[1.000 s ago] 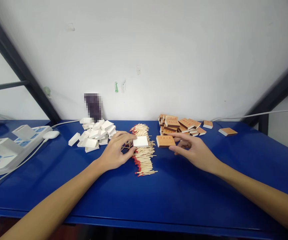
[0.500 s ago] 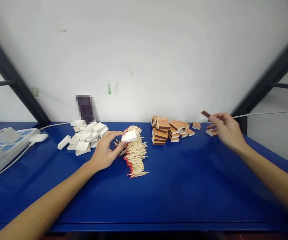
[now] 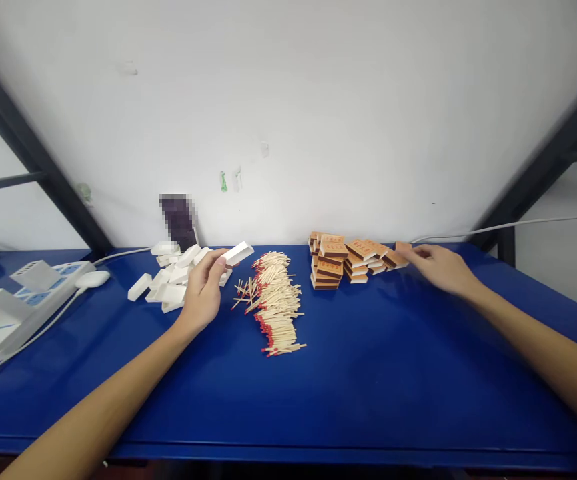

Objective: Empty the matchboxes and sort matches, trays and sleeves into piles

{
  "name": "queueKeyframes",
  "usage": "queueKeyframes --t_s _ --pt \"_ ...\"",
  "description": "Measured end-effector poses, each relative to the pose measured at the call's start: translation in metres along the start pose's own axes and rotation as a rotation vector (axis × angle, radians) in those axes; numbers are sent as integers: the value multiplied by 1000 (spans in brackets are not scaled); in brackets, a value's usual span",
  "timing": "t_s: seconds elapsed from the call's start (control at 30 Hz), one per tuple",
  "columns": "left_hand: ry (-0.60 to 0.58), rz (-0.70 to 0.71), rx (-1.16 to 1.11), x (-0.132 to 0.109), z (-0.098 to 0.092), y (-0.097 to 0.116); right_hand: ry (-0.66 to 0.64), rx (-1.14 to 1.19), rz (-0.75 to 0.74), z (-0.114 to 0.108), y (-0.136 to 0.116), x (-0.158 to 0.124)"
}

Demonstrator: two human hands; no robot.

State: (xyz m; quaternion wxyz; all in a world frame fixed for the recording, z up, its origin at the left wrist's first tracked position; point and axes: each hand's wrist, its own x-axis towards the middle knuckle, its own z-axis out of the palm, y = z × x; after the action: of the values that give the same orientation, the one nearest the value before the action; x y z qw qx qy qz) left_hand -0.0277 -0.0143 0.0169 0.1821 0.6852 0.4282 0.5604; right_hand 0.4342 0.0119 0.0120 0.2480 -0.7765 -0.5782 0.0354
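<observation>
My left hand (image 3: 204, 288) pinches a white matchbox tray (image 3: 238, 254) between thumb and fingers, holding it tilted above the table. Just behind and left of that hand is a heap of white matchbox trays (image 3: 172, 293). A long pile of red-tipped matches (image 3: 278, 300) lies to its right. My right hand (image 3: 441, 267) is at the right end of the orange matchboxes, its fingertips closed on an orange-brown matchbox (image 3: 403, 248); the hand partly hides it. Beside it are a loose group of matchboxes (image 3: 363, 252) and a taller stack of matchboxes (image 3: 327, 267).
A white power strip (image 3: 43, 293) with plugs and a white cable lies at the left of the blue table (image 3: 348, 393). A pixelated dark object (image 3: 178, 217) leans against the wall. Dark metal posts stand at both sides, and a cable (image 3: 533, 221) runs at right.
My right hand has lowered and moved slightly left with the matchbox, toward the other matchboxes. My left hand has drawn the tray left and up, away from the matches, and tilted it.
</observation>
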Motion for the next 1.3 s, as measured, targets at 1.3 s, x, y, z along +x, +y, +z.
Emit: queueKeyframes --t_s 1.3 --pt "135 -53 982 33 -95 -35 118 -48 78 -5 57 6"
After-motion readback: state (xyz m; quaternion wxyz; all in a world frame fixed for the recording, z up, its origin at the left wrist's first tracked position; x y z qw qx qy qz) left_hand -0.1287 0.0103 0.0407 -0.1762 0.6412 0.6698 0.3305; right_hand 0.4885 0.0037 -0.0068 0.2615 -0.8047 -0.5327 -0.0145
